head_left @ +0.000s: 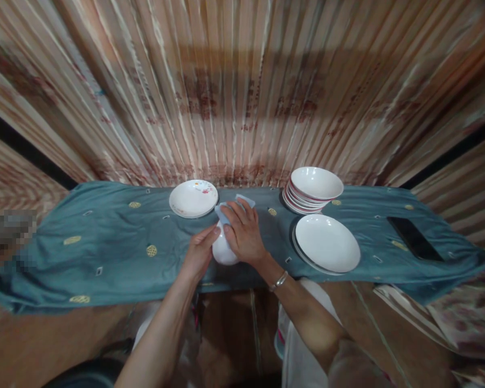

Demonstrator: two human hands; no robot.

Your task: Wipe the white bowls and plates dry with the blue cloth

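Near the front edge of the table, my left hand (200, 252) grips the rim of a tilted white dish (225, 252), thumb on the near side. Whether it is a plate or a bowl I cannot tell, as my fingers hide much of it. My right hand (242, 231) presses a light blue cloth (222, 214) against the dish from above, with a corner of cloth showing past the fingertips. Just beyond my left hand lies a small stack of floral-patterned plates (193, 199).
Back right stands a stack of red-rimmed white bowls (317, 183); in front of it lie stacked white plates (327, 243). A black phone (414, 238) rests farther right. A green patterned cloth (117, 253) covers the narrow table, and a pleated curtain (242, 97) hangs behind.
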